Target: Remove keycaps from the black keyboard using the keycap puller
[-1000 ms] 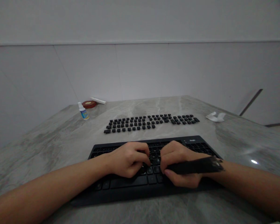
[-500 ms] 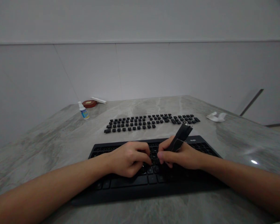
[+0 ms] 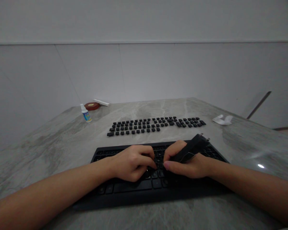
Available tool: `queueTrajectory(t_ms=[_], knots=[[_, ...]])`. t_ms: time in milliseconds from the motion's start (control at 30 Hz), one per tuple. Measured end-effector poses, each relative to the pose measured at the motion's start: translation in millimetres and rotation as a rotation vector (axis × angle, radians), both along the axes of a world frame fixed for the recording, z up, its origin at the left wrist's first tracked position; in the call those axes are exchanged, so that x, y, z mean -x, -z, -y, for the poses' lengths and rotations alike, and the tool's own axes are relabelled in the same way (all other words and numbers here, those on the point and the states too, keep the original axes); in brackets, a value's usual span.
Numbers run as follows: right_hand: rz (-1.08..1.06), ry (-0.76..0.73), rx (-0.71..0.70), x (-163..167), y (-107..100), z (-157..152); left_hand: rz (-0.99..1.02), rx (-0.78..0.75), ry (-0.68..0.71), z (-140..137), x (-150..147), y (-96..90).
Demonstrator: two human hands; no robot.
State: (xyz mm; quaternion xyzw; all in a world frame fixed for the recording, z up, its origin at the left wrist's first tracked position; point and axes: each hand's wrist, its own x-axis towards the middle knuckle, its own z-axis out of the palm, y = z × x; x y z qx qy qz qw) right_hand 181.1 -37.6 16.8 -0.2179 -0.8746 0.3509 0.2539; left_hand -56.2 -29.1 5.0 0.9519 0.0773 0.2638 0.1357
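A black keyboard (image 3: 132, 186) lies in front of me, with many of its keycaps gone in the upper rows. My left hand (image 3: 135, 163) rests on its middle, fingers curled and fingertips down among the keys; what they pinch, if anything, is hidden. Just to the right, my right hand (image 3: 186, 163) is closed around a black tool (image 3: 192, 148) with small metal prongs at its upper end. The tool tilts up to the right, its lower end hidden by the fingers near the keys. Loose black keycaps (image 3: 142, 131) lie in rows beyond the keyboard.
A small white spray bottle (image 3: 86, 115) with a blue label stands at the far left. Behind it are a reddish-brown box (image 3: 92, 106) and a white strip (image 3: 101, 103). Crumpled white tissue (image 3: 222, 120) lies far right on the marbled table (image 3: 50, 143), before a white wall.
My right hand has turned, so the black tool leans lower and further right, and its fingers have shifted slightly. My left hand stays in the same place.
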Motion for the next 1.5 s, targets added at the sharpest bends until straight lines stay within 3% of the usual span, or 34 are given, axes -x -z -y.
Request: queueTrajectory(t_ms=[367, 667, 833, 1033, 1200, 1500], knots=[[0.007, 0.164, 0.300, 2.2, -0.9, 2.2, -0.003, -0.006, 0.011, -1.5, 0.7, 1.9], [-0.025, 0.040, 0.059, 0.9, -3.6, 2.5, 0.013, -0.016, 0.013, -0.3, -0.4, -0.5], [-0.029, 0.051, 0.027, 1.4, -2.3, 2.5, 0.007, -0.024, 0.017, -0.3, -0.6, -0.5], [-0.024, 0.054, 0.095, 0.9, -1.4, 1.0, -0.012, -0.025, 0.000, -0.5, 0.0, -0.2], [-0.005, 0.053, -0.049, 1.1, -1.6, 2.8, -0.025, -0.022, -0.004, -0.4, 0.4, -0.1], [-0.004, -0.130, -0.555, 4.6, -4.6, 9.5, -0.010, -0.021, 0.006, -0.5, -0.2, -0.1]])
